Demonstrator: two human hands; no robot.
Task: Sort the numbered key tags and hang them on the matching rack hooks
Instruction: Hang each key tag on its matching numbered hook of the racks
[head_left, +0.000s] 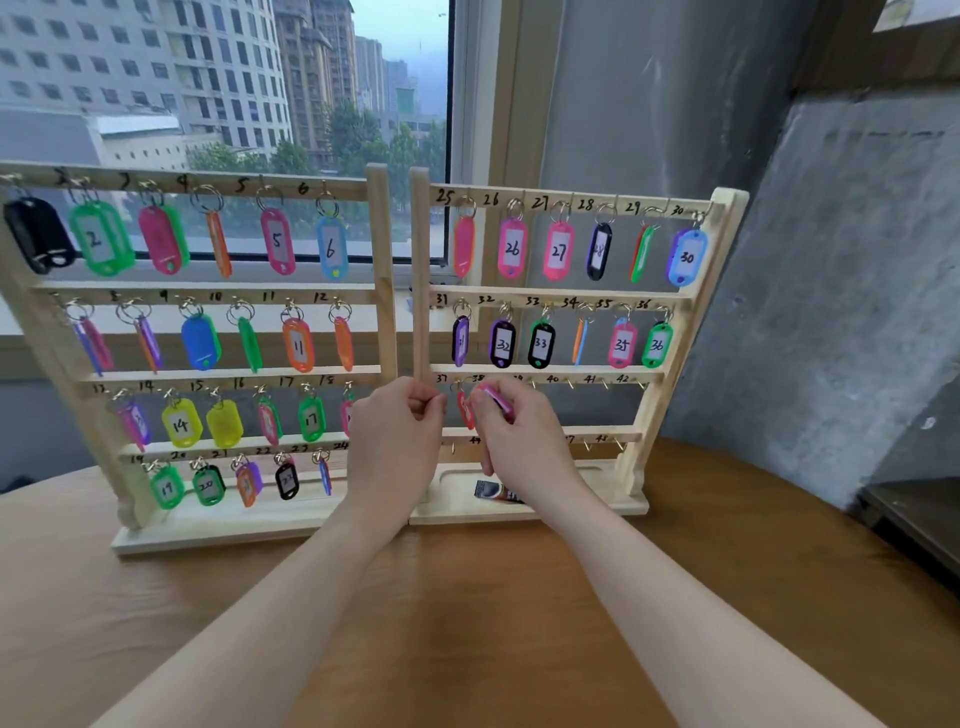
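1. Two bare forearms reach forward from the bottom edge over the brown wooden table (467, 623), and they meet in front of the racks.
2. The left hand (395, 431) is closed narrow, with thumb and forefinger pinched together at the left end of the row marked 37 to 42; what it pinches is too small to tell.
3. The right hand (519, 431) holds a pink key tag (496, 400) between its fingertips, tilted, just under the number 38.
4. A red key tag (464, 408) hangs between both hands, under the number 37, and it is seen edge-on.
5. The right rack (675, 332) has tags on its two upper rows, 25 to 30 and 31 to 36; the hooks from 40 to 42 and in the lowest row are bare.
6. In the tray at the base of the right rack lies a small dark object (493, 491), partly hidden behind the right wrist.
7. The left rack (382, 270) stands just beside the right one, and its four rows, numbered up to 24, all carry coloured tags.
8. Behind both racks is a window (234, 78) with tall buildings and trees outside, and a grey concrete wall (831, 260) stands at the right.
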